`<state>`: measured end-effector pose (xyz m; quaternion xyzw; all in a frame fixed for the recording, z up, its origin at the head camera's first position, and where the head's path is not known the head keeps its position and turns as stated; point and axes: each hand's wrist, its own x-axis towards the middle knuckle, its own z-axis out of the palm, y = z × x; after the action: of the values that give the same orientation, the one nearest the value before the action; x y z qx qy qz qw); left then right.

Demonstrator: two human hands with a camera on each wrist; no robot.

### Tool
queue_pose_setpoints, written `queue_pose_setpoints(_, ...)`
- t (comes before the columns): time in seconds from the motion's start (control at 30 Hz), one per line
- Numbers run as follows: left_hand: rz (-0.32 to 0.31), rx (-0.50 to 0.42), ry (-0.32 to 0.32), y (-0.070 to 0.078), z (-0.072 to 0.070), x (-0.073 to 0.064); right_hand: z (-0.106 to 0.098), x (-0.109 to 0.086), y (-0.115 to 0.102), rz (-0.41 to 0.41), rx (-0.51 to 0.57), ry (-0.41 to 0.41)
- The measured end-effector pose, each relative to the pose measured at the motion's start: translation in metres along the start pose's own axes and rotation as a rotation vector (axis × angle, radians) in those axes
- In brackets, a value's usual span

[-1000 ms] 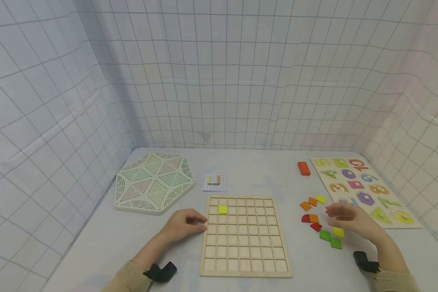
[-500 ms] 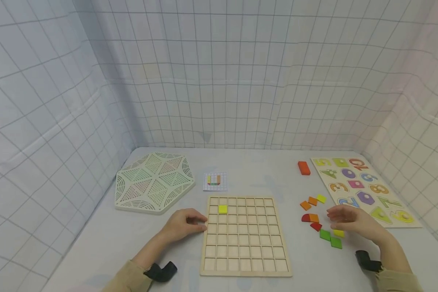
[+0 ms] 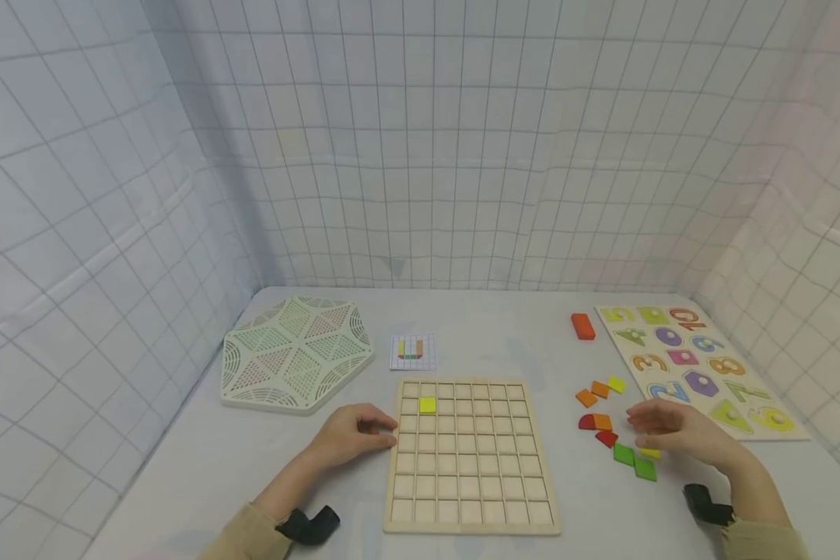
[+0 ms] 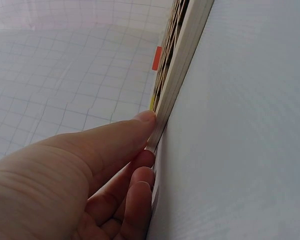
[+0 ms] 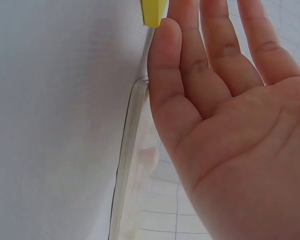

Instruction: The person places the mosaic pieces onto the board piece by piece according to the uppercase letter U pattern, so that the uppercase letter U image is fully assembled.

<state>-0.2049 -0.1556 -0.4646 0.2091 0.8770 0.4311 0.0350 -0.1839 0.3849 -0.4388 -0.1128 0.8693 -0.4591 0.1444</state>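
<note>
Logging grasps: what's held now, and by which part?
Nothing appears held. The left hand touches the wooden grid board at its left edge; the right hand is empty near a yellow tile.

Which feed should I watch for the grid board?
The head view: it shows the whole grid board from above, with a yellow tile on it. The left wrist view catches only part, nearly edge-on, beside the left hand; the right wrist view doesn't appear to show it.

Tan sleeves [image 3: 764,540] and black wristbands [image 3: 311,526]
</note>
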Motion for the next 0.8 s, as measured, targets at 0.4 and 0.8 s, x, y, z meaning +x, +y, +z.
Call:
queue_pose_setpoints(0.4, -0.002, -0.003, -0.001, -0.0010, 0.0013, 0.0000, 0.0013, -0.0014, -0.0012, -0.035, 0.018, -0.030)
queue_pose_setpoints(0.8, -0.005, -0.003, 0.001, -0.0015, 0.0006, 0.0006, 0.0031, 0.0003, -0.0037, -0.048, -0.025, -0.042)
